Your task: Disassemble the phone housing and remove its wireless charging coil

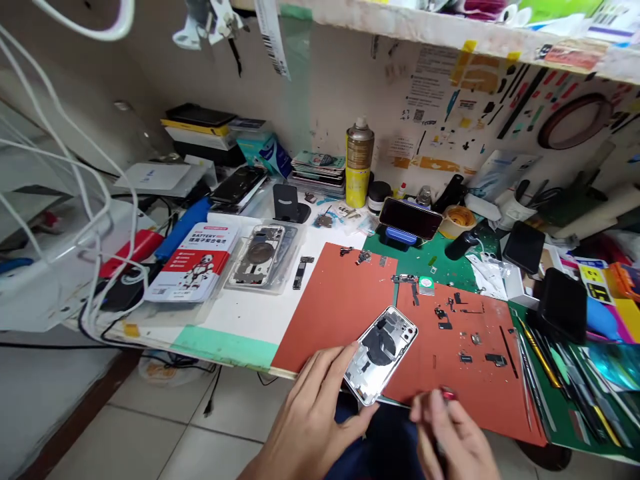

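Note:
My left hand (320,407) is closed around the lower left edge of a stripped phone housing (361,375), thumb below and fingers along its side. The housing is tilted above the front edge of the orange-red mat (320,313), its silvery inside facing up, with a round dark charging coil (380,347) in the middle. To the right, my right hand (450,433) is closed on a slim tool with a red end (449,394); most of the tool is hidden by the fingers. Small phone parts (444,320) lie scattered on the mat beyond that hand.
Tweezers and other hand tools (570,380) lie at the right. A phone (410,219) leans on a blue stand at the back. A second housing (259,255) sits in a clear tray at left, beside a battery box (195,260). A spray can (359,163) stands behind.

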`<action>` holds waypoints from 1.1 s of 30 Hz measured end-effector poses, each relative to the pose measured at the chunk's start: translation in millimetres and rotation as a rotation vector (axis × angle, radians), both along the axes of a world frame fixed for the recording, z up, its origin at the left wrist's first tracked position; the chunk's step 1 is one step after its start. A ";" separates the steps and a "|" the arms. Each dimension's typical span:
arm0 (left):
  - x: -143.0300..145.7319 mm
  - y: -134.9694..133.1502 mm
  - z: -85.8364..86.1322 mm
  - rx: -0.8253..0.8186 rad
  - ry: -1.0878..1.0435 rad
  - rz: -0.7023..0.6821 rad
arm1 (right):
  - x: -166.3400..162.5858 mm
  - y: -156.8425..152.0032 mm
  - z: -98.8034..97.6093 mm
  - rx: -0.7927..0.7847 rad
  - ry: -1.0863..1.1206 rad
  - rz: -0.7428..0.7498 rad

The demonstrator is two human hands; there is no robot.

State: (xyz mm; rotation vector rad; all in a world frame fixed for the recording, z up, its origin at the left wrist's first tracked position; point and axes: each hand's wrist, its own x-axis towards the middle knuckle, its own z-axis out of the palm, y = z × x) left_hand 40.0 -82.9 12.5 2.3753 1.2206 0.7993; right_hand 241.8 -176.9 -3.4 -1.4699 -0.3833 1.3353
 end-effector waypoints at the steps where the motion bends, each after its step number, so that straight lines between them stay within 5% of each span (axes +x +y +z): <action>1: 4.1 -6.2 -0.7 0.008 -0.003 0.024 | -11.0 4.4 -2.5 -0.025 -0.009 -0.030; 8: 15.0 -51.9 -27.4 -0.122 -0.102 0.148 | -24.5 25.1 -1.2 0.019 0.092 -0.023; 12: 6.4 -47.9 -30.7 -0.513 -0.380 0.167 | -11.8 20.1 5.2 0.015 0.034 -0.021; 16: 7.9 -22.2 -11.8 -1.093 -0.804 0.131 | -6.1 6.7 3.9 0.018 -0.109 0.078; 19: 15.4 -11.8 0.8 -1.313 -1.014 0.050 | -9.8 -2.3 4.0 0.057 -0.254 0.070; 33: 33.1 -15.4 12.4 -1.365 -1.038 0.215 | -23.6 4.9 -0.5 -0.014 -0.336 0.117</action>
